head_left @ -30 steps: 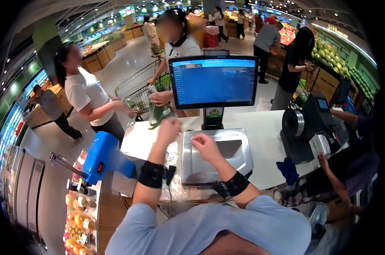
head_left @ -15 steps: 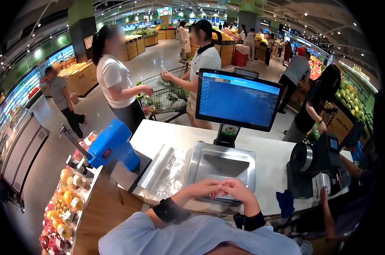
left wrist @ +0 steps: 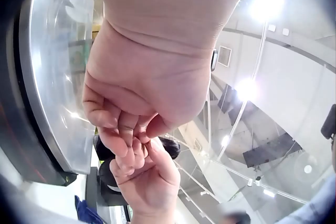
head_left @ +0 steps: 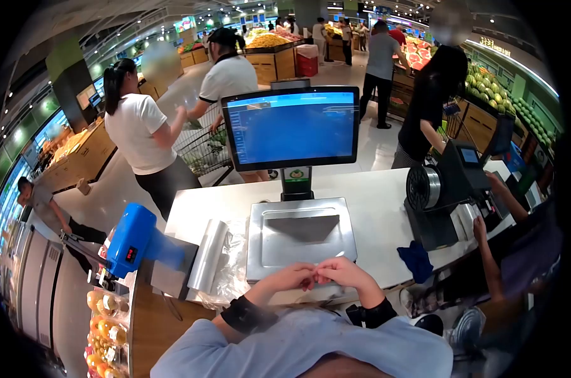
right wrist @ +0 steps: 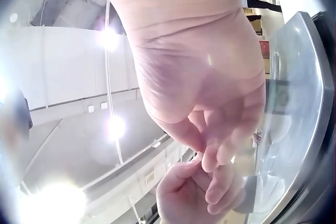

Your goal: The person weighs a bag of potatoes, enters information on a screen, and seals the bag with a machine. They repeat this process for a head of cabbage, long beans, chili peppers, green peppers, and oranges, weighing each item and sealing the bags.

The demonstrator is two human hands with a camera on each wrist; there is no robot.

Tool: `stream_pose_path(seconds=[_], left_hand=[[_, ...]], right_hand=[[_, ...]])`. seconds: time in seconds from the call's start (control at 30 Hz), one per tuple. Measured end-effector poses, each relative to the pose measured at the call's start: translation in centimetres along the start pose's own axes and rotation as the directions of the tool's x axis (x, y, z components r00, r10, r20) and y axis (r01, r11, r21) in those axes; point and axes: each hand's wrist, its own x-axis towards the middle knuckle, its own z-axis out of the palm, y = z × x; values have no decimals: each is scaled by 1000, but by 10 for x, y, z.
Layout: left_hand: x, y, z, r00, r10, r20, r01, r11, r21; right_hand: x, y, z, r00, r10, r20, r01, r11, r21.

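Over the near edge of the counter, my left hand (head_left: 295,276) and right hand (head_left: 345,272) meet at their fingertips, in front of a steel weighing scale (head_left: 301,236). The left wrist view shows my left hand's fingers (left wrist: 125,148) loosely bent and touching those of the right hand (left wrist: 149,190). Likewise, in the right wrist view, the right hand (right wrist: 205,87) hangs with bent fingers against the left fingertips. No object shows between them. Behind the scale stands a monitor (head_left: 292,129) with a blue screen.
Left of the scale lie a roll of clear plastic bags (head_left: 207,255) and crumpled film; a blue device (head_left: 131,239) stands beyond. Rightward are a dark blue cloth (head_left: 415,261) and a black machine with a reel (head_left: 424,188). Shoppers with a cart (head_left: 203,151) stand across the counter.
My hands were apart and raised around the scale; they came down together at the counter's near edge. A shopper moved the bag of greens from the counter to the cart. The head view turned.
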Motion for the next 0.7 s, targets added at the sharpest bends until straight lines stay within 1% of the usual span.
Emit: stream_pose_path(seconds=[0.03,0.13,0.23,0.27,0.33,0.37,0.43,0.47,0.5,0.53,0.57,0.6,0.63,0.67,0.7], left_hand=[[4,2,4,1000,8,-4,-8,999,38],[14,5,16,1000,0,-11,1,997,77],[24,14,28,999,5,32,-9,993,119],[29,13,30,999,-6,53,0,992,128],[38,10,34,1000,1,23,-5,989,149],[42,10,37,999,-1,47,-6,987,161],[50,12,42,999,2,39,-4,999,52],[50,16,44,1000,-1,24,-1,996,84],[52,19,47,999,-5,45,0,995,95],[53,20,51,1000,6,-6,-6,996,88],[55,22,55,999,13,-45,-9,996,85],[56,25,60,1000,-4,4,3,995,100],[56,28,64,1000,13,-25,-12,998,59],[58,31,66,998,30,-58,-28,999,20],[62,31,67,1000,16,-13,-16,999,34]], right_hand=[[-4,2,-4,1000,3,-9,-3,1000,5],[-16,6,-12,1000,-2,-28,2,1000,3],[-31,6,-18,999,1,-48,2,997,76],[-35,5,-21,999,-12,-46,15,998,66],[-45,7,-26,997,-32,-74,37,998,59],[-48,6,-28,997,-28,-70,32,998,61],[-52,4,-35,996,-31,-88,36,998,59],[-54,3,-38,996,-11,-90,15,999,51],[-56,4,-39,996,10,-93,-6,999,48],[-54,9,-43,997,-12,-74,14,999,37],[-55,7,-44,993,-15,-115,21,998,53],[-57,3,-49,995,-38,-88,36,999,-24],[-60,1,-51,997,-53,-63,47,994,-100],[-63,1,-52,992,-54,-116,45,995,-85],[-62,2,-54,993,-81,-91,73,994,-85]])
